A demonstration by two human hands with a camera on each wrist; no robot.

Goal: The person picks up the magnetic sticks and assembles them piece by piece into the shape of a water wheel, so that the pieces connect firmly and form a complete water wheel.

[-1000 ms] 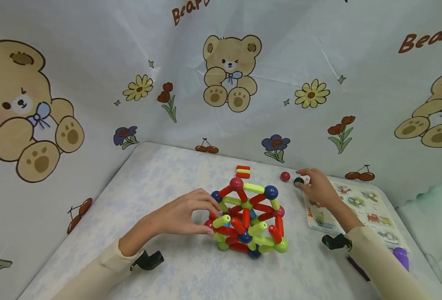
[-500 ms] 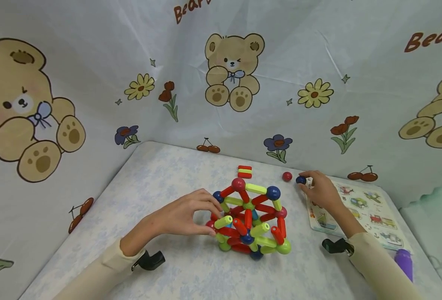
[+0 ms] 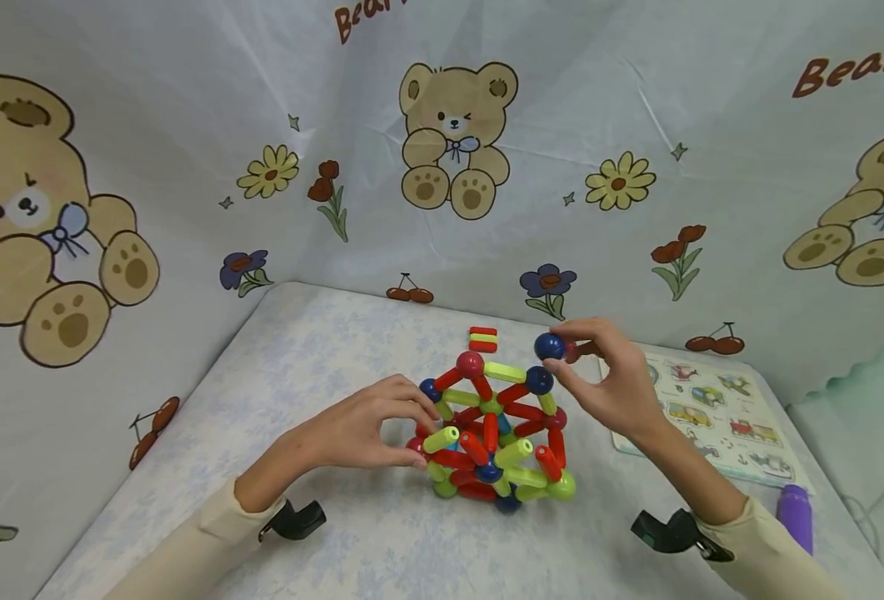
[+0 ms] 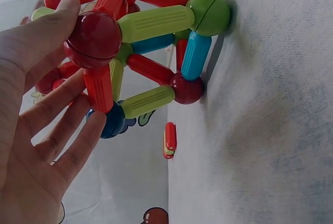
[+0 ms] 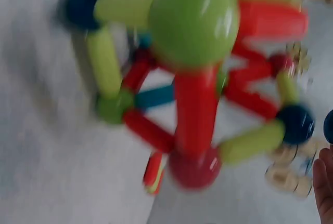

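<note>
A frame of magnetic sticks and balls (image 3: 491,432) stands on the table in red, yellow-green and blue. My left hand (image 3: 370,425) holds its left side. In the left wrist view, the thumb lies against a red ball (image 4: 93,34) and fingertips touch a red stick (image 4: 99,89) and a blue ball (image 4: 112,120). My right hand (image 3: 614,383) pinches a loose blue ball (image 3: 549,346) between thumb and fingers, just above the frame's top right blue ball (image 3: 540,380). In the blurred right wrist view, the held ball is cut off at the right edge.
Several loose sticks (image 3: 483,339) lie behind the frame. A loose red ball (image 3: 571,351) is partly hidden by my right hand. On the right lie a picture board (image 3: 734,417) and a purple cylinder (image 3: 795,517). Several sticks, such as this green one (image 3: 515,452), jut from the frame's front.
My right hand has picked the loose blue ball off the table beside the board and carried it left to the frame's top. The left hand stays on the frame.
</note>
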